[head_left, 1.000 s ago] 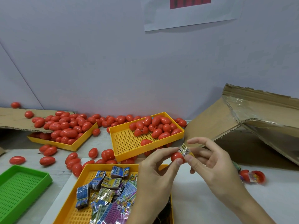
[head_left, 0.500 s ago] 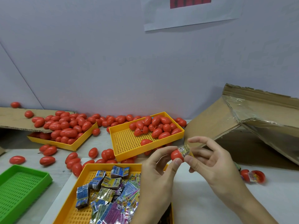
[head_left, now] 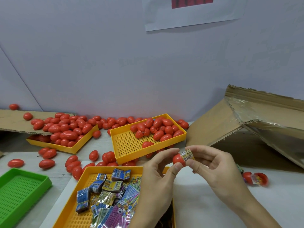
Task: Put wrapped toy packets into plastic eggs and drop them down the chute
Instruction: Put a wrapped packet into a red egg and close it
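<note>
My left hand (head_left: 158,176) pinches a red egg half (head_left: 178,159) between thumb and fingers at mid-frame. My right hand (head_left: 212,167) pinches a wrapped toy packet (head_left: 187,154), rolled up, with one end pushed into the egg half. A yellow tray (head_left: 85,176) of wrapped packets (head_left: 107,195) sits just below my left hand. Behind the hands, a second yellow tray (head_left: 125,145) holds red eggs (head_left: 159,129). The cardboard chute (head_left: 246,125) slopes at the right.
A third yellow tray (head_left: 69,148) heaped with red eggs sits at the back left under a cardboard flap (head_left: 14,120). Loose eggs litter the table. A green tray (head_left: 21,193) stands at the front left. An open egg (head_left: 256,178) with a packet lies at the right.
Both hands have kept nearly the same place. The packet has gone slightly further into the red egg half.
</note>
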{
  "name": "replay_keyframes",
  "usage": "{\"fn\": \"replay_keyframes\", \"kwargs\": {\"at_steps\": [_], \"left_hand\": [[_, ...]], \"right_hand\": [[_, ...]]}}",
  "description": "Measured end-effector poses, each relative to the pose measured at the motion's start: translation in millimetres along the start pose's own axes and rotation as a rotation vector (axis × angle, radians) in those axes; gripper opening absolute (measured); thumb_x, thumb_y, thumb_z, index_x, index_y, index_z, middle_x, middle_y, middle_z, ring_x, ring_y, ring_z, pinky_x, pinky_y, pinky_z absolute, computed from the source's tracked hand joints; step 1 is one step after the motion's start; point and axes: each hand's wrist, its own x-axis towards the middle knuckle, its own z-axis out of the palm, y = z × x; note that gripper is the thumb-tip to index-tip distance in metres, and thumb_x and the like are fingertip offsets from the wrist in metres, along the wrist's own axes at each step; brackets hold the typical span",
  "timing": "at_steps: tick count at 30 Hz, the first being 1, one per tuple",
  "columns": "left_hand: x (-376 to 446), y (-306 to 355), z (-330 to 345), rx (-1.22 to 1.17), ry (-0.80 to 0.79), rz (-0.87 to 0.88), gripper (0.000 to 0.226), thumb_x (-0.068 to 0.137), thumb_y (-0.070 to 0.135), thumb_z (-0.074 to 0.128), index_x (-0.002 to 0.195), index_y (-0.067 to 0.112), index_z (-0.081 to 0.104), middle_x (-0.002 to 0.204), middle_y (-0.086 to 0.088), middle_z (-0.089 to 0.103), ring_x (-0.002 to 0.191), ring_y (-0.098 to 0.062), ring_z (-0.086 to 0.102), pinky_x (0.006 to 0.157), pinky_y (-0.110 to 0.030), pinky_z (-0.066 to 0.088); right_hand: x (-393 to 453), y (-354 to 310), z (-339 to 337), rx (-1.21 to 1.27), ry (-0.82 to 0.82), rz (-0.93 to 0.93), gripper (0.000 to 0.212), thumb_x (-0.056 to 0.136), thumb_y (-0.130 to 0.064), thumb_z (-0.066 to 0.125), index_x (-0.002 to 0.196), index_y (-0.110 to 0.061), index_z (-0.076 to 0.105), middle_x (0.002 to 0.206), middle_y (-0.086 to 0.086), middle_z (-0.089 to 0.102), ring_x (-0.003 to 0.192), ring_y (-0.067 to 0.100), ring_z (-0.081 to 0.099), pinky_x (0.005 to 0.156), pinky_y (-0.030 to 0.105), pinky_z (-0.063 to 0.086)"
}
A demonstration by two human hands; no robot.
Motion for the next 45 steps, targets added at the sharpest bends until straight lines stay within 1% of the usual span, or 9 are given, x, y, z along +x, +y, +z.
{"fn": "replay_keyframes", "kwargs": {"at_steps": [5,10,12,17,22,28,37,41,45], "left_hand": [[1.5,1.0,-2.2,0.056,0.011,0.000,0.026,0.084,0.014,0.074,0.104,0.030,0.071,0.100,0.019,0.072,0.104,-0.002,0.066,0.084,-0.016,0.053],[0.9,2.8,-2.4,0.073,-0.010,0.007,0.027,0.081,0.009,0.078,0.102,0.025,0.070,0.098,0.017,0.071,0.102,-0.005,0.067,0.083,-0.024,0.058],[0.6,3.6,-2.1,0.065,-0.015,0.022,0.025,0.080,0.007,0.079,0.099,0.021,0.069,0.096,0.015,0.071,0.101,-0.006,0.067,0.080,-0.022,0.057],[1.0,4.8,-2.0,0.046,-0.017,0.052,0.024,0.080,0.004,0.078,0.097,0.018,0.068,0.094,0.014,0.070,0.099,-0.004,0.067,0.077,-0.013,0.053],[1.7,4.8,-2.2,0.030,-0.017,0.070,0.023,0.080,0.006,0.079,0.097,0.017,0.068,0.094,0.014,0.071,0.099,-0.004,0.067,0.076,-0.010,0.052],[1.5,3.2,-3.2,0.033,-0.026,0.077,0.023,0.080,0.009,0.079,0.098,0.019,0.068,0.095,0.013,0.071,0.101,-0.007,0.067,0.077,-0.014,0.054],[1.2,0.6,-3.9,0.057,-0.029,0.081,0.028,0.081,0.005,0.079,0.100,0.022,0.068,0.097,0.015,0.070,0.103,-0.005,0.066,0.077,-0.014,0.054],[-0.3,1.2,-3.4,0.076,-0.026,0.132,0.034,0.085,0.005,0.075,0.110,0.029,0.071,0.105,0.018,0.070,0.107,-0.003,0.064,0.079,-0.017,0.056],[-0.8,3.9,-1.7,0.138,-0.007,0.210,0.029,0.087,0.014,0.071,0.107,0.035,0.073,0.105,0.020,0.067,0.106,-0.003,0.064,0.075,-0.014,0.055]], "right_hand": [[0.9,-0.1,-3.1,0.039,0.026,0.004,0.031,0.065,-0.030,0.073,0.096,-0.026,0.072,0.090,-0.008,0.077,0.089,0.008,0.072,0.067,0.015,0.055],[0.7,2.5,-4.4,-0.012,0.024,0.011,0.034,0.067,-0.032,0.074,0.101,-0.027,0.073,0.093,-0.008,0.076,0.093,0.009,0.071,0.071,0.017,0.055],[0.9,3.1,-4.8,-0.034,0.028,0.012,0.036,0.067,-0.035,0.075,0.102,-0.029,0.072,0.093,-0.008,0.076,0.094,0.008,0.070,0.072,0.018,0.056],[2.0,3.7,-3.5,0.007,0.035,-0.007,0.032,0.067,-0.029,0.077,0.092,-0.015,0.064,0.083,0.007,0.072,0.080,0.016,0.071,0.067,0.021,0.055],[1.0,3.1,-2.3,-0.013,-0.001,-0.013,0.032,0.068,-0.032,0.074,0.092,-0.011,0.070,0.084,0.004,0.073,0.082,0.014,0.069,0.069,0.019,0.054],[0.4,2.9,-1.1,-0.011,0.001,-0.013,0.026,0.071,-0.031,0.071,0.095,-0.024,0.073,0.090,-0.003,0.076,0.089,0.012,0.070,0.070,0.017,0.055],[-0.7,2.4,-1.6,-0.058,-0.006,-0.013,0.033,0.067,-0.043,0.071,0.098,-0.032,0.072,0.094,-0.010,0.075,0.094,0.009,0.070,0.075,0.019,0.056],[-0.5,2.7,-1.3,-0.075,-0.014,-0.012,0.033,0.068,-0.045,0.069,0.099,-0.033,0.073,0.095,-0.012,0.076,0.096,0.008,0.069,0.074,0.019,0.056],[-1.3,1.1,0.5,-0.077,-0.013,-0.025,0.028,0.068,-0.046,0.068,0.095,-0.038,0.073,0.094,-0.014,0.076,0.096,0.005,0.069,0.072,0.016,0.055]]}}
